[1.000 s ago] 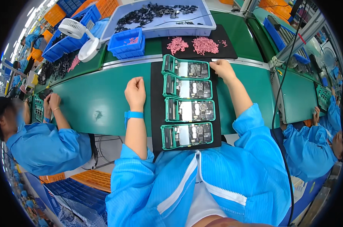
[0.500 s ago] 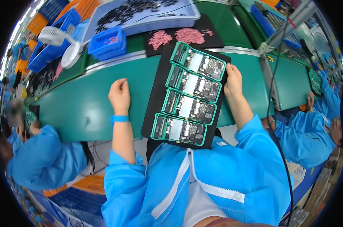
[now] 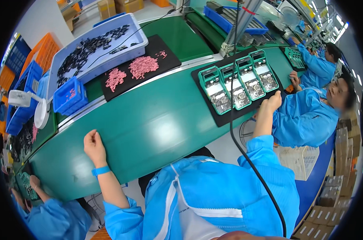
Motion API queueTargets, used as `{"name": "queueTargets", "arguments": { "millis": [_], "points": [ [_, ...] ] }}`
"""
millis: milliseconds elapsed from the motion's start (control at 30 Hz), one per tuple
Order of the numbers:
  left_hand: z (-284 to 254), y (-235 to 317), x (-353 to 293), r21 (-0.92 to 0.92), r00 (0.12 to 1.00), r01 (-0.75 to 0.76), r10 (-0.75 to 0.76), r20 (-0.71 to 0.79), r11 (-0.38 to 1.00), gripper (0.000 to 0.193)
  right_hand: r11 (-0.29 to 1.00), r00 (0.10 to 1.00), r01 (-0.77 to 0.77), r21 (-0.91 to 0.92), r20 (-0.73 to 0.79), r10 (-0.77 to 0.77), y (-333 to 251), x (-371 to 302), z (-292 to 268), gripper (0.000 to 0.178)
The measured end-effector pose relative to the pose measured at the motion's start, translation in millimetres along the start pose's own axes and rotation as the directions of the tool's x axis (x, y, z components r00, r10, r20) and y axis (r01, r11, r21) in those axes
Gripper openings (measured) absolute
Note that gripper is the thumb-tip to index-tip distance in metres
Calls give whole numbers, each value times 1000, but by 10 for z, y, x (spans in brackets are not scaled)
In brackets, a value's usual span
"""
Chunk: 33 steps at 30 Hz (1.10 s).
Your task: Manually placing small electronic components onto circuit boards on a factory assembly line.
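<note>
My right hand [image 3: 270, 105] grips the near right edge of a flat black board [image 3: 220, 119]. On the board stand several green frames [image 3: 218, 94] side by side, each around a circuit board with silver and dark parts. The board lies at the right of the green work surface, tilted across it. My left hand [image 3: 95, 149], with a blue band [image 3: 100, 171] on its wrist, is over the left part of the surface, far from the board. Its fingers are curled together, and whatever they may hold is hidden. A black cable crosses in front of the frames.
A black mat [image 3: 171, 61] with pink pieces [image 3: 144, 67] lies beyond the surface. Behind it is a large pale-blue bin [image 3: 141, 49] of black parts. A small blue bin [image 3: 82, 97] and a white fan [image 3: 41, 113] stand at left. A co-worker [image 3: 307, 116] sits at right.
My right hand has carried the black board with its frames from in front of me to the right. My view has turned right; the left hand stays curled.
</note>
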<state>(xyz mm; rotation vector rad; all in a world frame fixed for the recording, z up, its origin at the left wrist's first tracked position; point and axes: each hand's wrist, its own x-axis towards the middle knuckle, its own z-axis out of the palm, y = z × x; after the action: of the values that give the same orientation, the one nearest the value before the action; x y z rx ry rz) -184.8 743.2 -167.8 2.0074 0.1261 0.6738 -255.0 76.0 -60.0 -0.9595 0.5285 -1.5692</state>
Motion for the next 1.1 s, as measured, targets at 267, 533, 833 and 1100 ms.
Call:
{"name": "queueTargets", "arguments": {
  "millis": [267,533,833,1100],
  "points": [
    [16,-240,53,-51,998,21,-18,66,998,16,970,988,-153,-188,-43,148,439,455,-172,21],
    [-332,121,-308,-292,959,218,-149,242,931,19,361,642,765,-533,670,-372,-22,-860,225,38],
    [-999,1696,-603,-83,938,-242,255,237,967,22,738,57,673,47,992,-116,-48,-2410,938,20],
    [-1247,2839,-28,-129,461,-798,735,498,588,14,891,-71,438,120,993,-98,635,-2995,1703,9]
  ]
}}
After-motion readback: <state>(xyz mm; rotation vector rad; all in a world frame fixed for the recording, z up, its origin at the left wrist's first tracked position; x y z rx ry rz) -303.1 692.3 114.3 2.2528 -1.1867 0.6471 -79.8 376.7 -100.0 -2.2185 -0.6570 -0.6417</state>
